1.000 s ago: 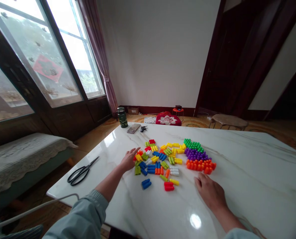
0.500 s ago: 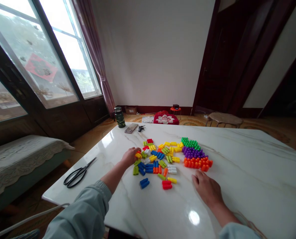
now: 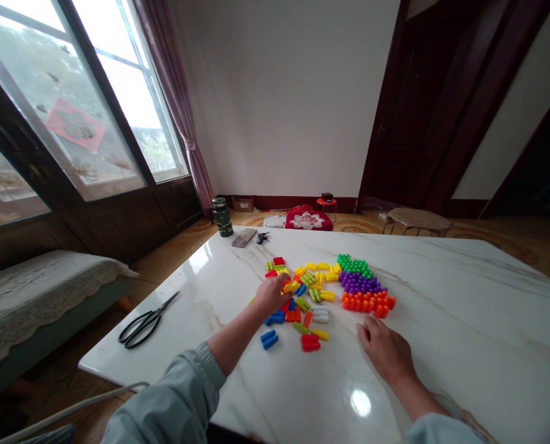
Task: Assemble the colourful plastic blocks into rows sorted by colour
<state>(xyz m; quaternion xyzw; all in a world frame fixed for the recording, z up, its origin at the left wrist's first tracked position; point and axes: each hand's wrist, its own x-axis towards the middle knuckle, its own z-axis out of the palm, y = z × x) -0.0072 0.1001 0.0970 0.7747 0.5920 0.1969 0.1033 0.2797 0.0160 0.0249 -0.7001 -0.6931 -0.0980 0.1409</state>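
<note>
My left hand [image 3: 272, 295] is closed on a yellow plastic piece [image 3: 291, 287] made of joined finger-like tubes, with a bit of orange-red at its fingertips. It hangs over a loose spread of such pieces: blue ones [image 3: 269, 340], red ones [image 3: 310, 343], white ones [image 3: 320, 315] and lime ones [image 3: 301, 328]. Some pieces are hidden under the hand. My right hand [image 3: 386, 346] rests on the table with its fingers curled in, just below a row of orange round-topped pieces [image 3: 367, 303]. Purple pieces [image 3: 362, 283] and green pieces [image 3: 354, 266] stand grouped behind the orange ones.
On the white marbled table [image 3: 464, 308] lie black-handled scissors [image 3: 148, 320] at the left. A camouflage bottle [image 3: 222, 217], a phone [image 3: 244, 237] and keys [image 3: 262, 237] are at the far left edge. A stool [image 3: 417, 219] stands beyond the table.
My left hand has moved right across the spread with the yellow piece in its fingers, now covering the blue and white pieces near the middle. My right hand has stayed put.
</note>
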